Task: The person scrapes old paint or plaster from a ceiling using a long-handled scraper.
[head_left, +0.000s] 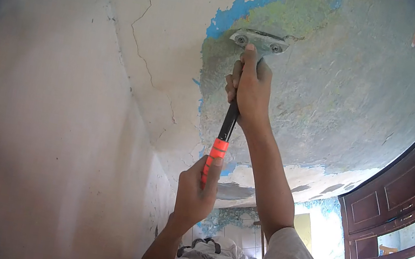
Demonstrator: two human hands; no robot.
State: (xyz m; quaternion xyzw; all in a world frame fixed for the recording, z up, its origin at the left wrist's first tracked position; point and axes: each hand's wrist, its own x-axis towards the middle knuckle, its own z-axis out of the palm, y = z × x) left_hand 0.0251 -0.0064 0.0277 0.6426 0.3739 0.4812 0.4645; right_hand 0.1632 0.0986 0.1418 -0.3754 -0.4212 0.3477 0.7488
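Observation:
A long-handled paint scraper [229, 122] is held in both hands against the wall. Its wide metal head [260, 39], fixed with two screws, touches the wall at the lower edge of a blue and green paint patch [273, 10]. My right hand [254, 90] is closed round the upper shaft just below the head, thumb pointing up along it. Lower down, my left hand [196, 191] wraps round the orange-red grip [218, 151]. Bare grey plaster [329, 101] spreads to the right of the scraper, while cream paint [183, 14] covers the wall to its left.
A side wall [62, 132] meets the scraped wall at a corner on the left. A thin crack [139, 34] runs down the cream paint. Dark wooden furniture [403, 186] with panelled doors stands at the right. Tiled floor [247, 235] shows below.

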